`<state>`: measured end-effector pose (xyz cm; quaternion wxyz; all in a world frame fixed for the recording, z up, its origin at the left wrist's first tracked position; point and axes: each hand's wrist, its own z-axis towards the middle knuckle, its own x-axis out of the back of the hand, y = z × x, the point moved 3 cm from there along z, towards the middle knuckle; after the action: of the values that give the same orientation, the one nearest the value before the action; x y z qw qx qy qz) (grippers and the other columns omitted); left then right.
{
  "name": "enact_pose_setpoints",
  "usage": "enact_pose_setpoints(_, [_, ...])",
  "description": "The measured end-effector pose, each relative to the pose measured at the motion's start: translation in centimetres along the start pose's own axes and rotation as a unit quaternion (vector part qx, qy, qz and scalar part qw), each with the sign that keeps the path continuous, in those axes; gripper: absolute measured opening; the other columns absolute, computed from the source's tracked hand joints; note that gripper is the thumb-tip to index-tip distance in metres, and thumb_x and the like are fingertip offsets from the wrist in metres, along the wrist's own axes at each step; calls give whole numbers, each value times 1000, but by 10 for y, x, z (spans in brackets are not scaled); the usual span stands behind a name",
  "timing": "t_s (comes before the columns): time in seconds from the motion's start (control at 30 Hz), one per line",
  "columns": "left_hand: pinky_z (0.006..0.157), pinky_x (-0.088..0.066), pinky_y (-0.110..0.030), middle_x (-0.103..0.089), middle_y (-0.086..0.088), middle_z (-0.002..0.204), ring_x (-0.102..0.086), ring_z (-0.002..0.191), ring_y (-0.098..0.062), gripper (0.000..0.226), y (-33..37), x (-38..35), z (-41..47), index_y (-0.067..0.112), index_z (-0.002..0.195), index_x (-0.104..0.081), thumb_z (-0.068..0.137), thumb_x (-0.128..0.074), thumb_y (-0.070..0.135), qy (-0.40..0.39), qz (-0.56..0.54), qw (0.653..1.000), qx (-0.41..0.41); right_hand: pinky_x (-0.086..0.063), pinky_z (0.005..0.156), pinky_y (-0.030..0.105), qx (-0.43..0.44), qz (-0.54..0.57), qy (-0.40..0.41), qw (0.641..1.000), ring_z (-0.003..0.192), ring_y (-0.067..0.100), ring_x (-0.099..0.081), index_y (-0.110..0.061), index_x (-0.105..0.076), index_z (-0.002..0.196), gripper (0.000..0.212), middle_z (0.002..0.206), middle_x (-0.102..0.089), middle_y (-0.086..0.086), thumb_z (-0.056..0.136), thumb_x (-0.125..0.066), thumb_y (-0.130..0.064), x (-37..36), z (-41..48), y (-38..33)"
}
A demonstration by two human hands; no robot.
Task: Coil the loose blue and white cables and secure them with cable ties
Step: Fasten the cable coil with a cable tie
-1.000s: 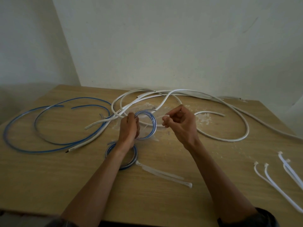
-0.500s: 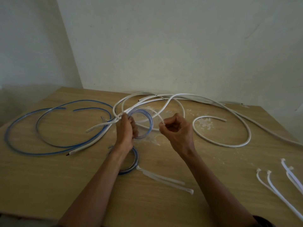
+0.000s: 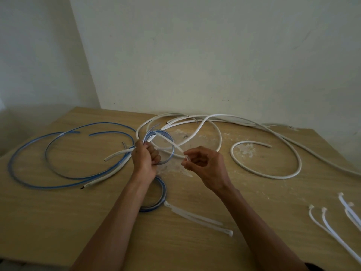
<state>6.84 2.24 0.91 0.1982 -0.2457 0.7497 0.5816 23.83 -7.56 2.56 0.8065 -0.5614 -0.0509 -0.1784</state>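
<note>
Firmly, the left hand point(image 3: 145, 159) has its grip closed round a small blue coil point(image 3: 170, 140), held upright over the counter point(image 3: 58, 222). Just right, the right hand point(image 3: 205, 167) pinches the end of a cable tie point(image 3: 173, 144) crossing that coil. A tied blue coil point(image 3: 163, 192) lies under the left wrist. Loose blue cables point(image 3: 58, 153) spread left, white cables point(image 3: 273, 174) far and right, spare ties point(image 3: 328, 225) near right.
</note>
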Motion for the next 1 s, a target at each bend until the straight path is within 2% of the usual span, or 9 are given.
enact_pose_setpoints(0.17, [36, -15, -21, -21, 8, 46, -14, 38, -7, 44, 0, -2, -1, 22, 64, -31, 107, -28, 24, -7, 29, 999, -35, -62, 75, 26, 1, -31, -30, 999, 78, 14, -75, -12, -75, 101, 22, 86, -75, 2, 81, -82, -5, 1, 1, -1])
enact_pose_setpoints(0.27, [37, -15, -21, -21, 8, 47, -14, 39, -8, 45, 0, -6, -2, 22, 64, -34, 108, -30, 26, -24, 66, 995, -66, -63, 77, 32, -12, -51, -40, 998, 79, 15, -75, -12, -75, 101, 22, 85, -74, 2, 81, -82, -5, 0, 1, 4])
enact_pose_setpoints(0.53, [39, -12, -23, -19, 8, 48, -12, 41, -8, 43, 4, -3, -1, 23, 63, -33, 106, -31, 23, -42, 50, 996, -62, -63, 78, 36, -23, -79, -56, 995, 80, 14, -75, -14, -75, 101, 22, 87, -75, 3, 82, -82, -5, 1, 2, 12])
enact_pose_setpoints(0.7, [38, -16, -24, -22, 7, 50, -16, 40, -10, 47, -9, -11, -7, 23, 63, -36, 109, -31, 32, -97, 119, 988, -27, -62, 73, 26, 17, -74, 10, 997, 77, 10, -73, -12, -76, 102, 23, 86, -74, -1, 82, -83, -7, -2, 1, 7])
enact_pose_setpoints(0.83, [38, -22, -23, -23, 5, 52, -19, 42, -11, 46, -24, -19, -17, 21, 66, -40, 109, -30, 33, -151, 190, 970, -7, -62, 73, 27, 56, -76, 47, 994, 80, 9, -73, -12, -76, 103, 22, 89, -74, -6, 82, -82, -7, -5, 0, 2])
enact_pose_setpoints(1.0, [39, -21, -23, -24, 4, 50, -19, 41, -12, 42, -27, -20, -18, 14, 76, -53, 109, -32, 29, -157, 210, 965, -16, -62, 74, 27, 79, -93, 72, 990, 82, 7, -72, -11, -75, 102, 19, 91, -74, -5, 84, -81, -8, -5, -2, 2])
